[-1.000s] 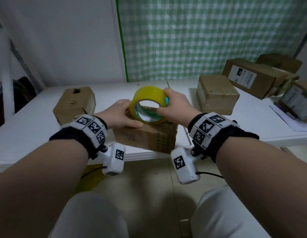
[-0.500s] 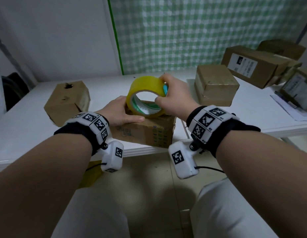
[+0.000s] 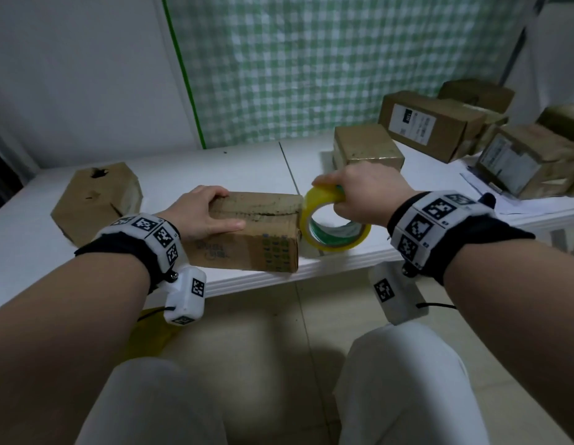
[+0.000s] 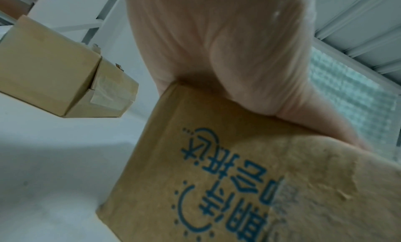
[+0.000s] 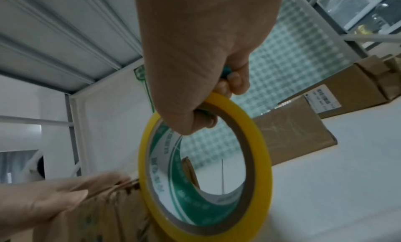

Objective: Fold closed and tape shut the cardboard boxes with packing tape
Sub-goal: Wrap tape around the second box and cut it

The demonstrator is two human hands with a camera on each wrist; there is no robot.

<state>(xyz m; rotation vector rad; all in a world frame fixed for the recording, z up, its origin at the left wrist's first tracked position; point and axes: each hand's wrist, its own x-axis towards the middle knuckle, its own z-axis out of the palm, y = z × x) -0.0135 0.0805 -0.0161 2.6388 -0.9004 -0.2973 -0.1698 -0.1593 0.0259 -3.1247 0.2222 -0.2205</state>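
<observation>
The cardboard box [image 3: 253, 231] sits at the white table's [image 3: 29, 220] near edge, flaps down. The yellow tape roll [image 3: 335, 224], on the box top 1 second ago, now hangs past its right end, likely drawing tape along the seam. Right hand [image 3: 364, 195] grips the roll; left hand [image 3: 200, 211] presses flat on the box. Open tabletop lies right; other boxes [image 3: 367, 149] stand well behind.

I counted seven cardboard boxes on the white table [image 3: 29, 226]. One box [image 3: 256, 232] sat in front of me, one box with a hole [image 3: 96, 200] was on the left, and five boxes [image 3: 433, 126] were on the right. There was one roll of yellow tape [image 3: 334, 224]. I had two hands and two wrist bands.
</observation>
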